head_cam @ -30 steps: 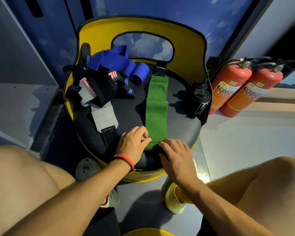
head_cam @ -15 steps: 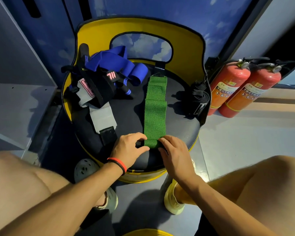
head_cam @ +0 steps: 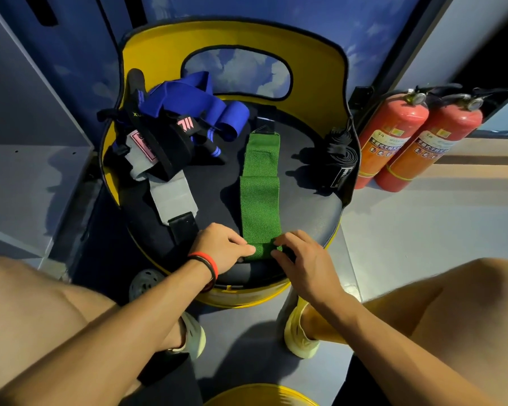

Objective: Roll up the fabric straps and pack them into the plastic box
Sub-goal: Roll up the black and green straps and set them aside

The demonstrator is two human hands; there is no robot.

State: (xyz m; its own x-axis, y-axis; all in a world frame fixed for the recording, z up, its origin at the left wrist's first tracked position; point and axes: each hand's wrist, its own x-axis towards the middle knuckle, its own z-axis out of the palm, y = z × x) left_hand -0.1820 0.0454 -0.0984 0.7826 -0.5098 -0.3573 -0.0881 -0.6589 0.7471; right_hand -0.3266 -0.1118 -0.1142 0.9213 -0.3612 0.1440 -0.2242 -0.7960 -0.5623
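The left hand (head_cam: 223,248) and the right hand (head_cam: 303,260) both pinch the near end of the green strap (head_cam: 260,197) with curled fingers, one on each edge, where the fabric is turned over into a small fold. A red and black wristband (head_cam: 209,266) circles the left wrist. The strap's remaining length lies flat, running away across the black seat (head_cam: 217,186) of a yellow chair. To its left lies a tangle – a grey strap (head_cam: 173,196), a blue strap (head_cam: 194,98). A rolled black strap (head_cam: 339,162) stands at the seat's right edge, beside two fire extinguishers (head_cam: 393,136).
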